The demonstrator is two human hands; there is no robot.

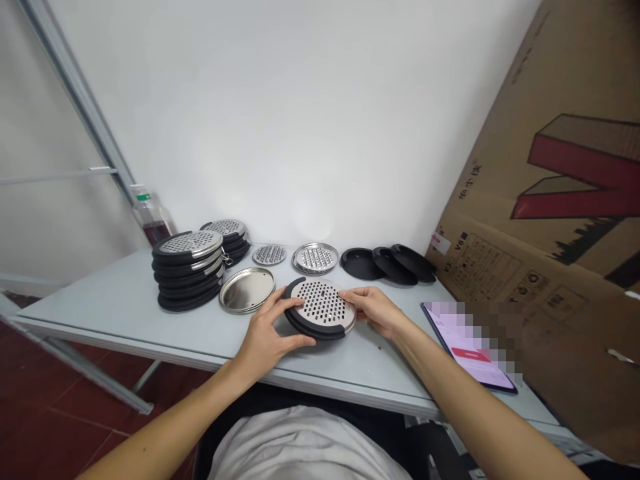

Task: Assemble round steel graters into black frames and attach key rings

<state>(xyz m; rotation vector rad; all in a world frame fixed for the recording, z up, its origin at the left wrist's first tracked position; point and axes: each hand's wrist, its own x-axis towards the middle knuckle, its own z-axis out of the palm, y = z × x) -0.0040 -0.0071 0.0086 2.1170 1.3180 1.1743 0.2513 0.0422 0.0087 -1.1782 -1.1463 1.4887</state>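
A person's left hand point(267, 340) and right hand point(373, 308) clasp a round perforated steel grater disc set in a black rubber rim point(320, 309), the grip of each closed on opposite edges as it rests near the front of the pale grey table point(100, 303). Just beside it lies a shallow round steel tray point(247, 290). Behind, a stack of matching rimmed discs point(189, 268) stands left; three black round lids point(387, 263) overlap right.

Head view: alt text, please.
Both hands, left hand and right hand, grip a round perforated metal disc in a black rim on a grey table. Behind: a stack of finished discs, loose metal plates, black rims.
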